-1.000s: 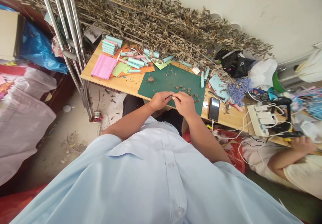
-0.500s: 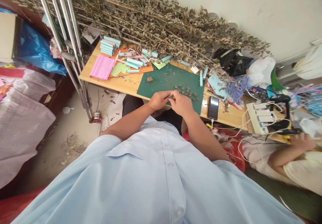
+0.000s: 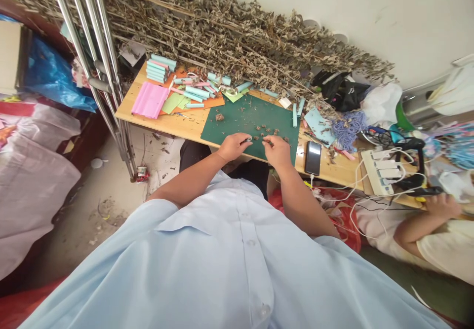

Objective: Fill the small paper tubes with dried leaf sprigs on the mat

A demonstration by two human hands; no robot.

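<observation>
Left hand (image 3: 234,146): fingers closed on a small pale-blue piece (image 3: 249,139), held just above the near edge of the green mat (image 3: 240,117). Right hand (image 3: 277,150): thumb and forefinger drawn narrow; whether anything lies between them cannot be told. The two hands stand apart, with green surface showing between. Brown clumps (image 3: 266,130) lie scattered beyond the right hand; a larger brown lump (image 3: 219,117) rests toward the mat's left side.

The mat lies on a wooden counter (image 3: 192,127), its near edge close to the counter's front edge. To the left, a strip of wood runs along the front edge below a pink sheet (image 3: 150,99); to the right, a phone (image 3: 313,157) sits close beside the mat, followed by a white power strip (image 3: 377,172). Paper rolls (image 3: 198,92) and a long heap of dried plants (image 3: 229,28) bound the back, before a pale wall (image 3: 370,8). Metal tubes (image 3: 92,48) rise at the counter's left end, above pale floor (image 3: 114,186). At far right appears another person's hand (image 3: 442,205).
</observation>
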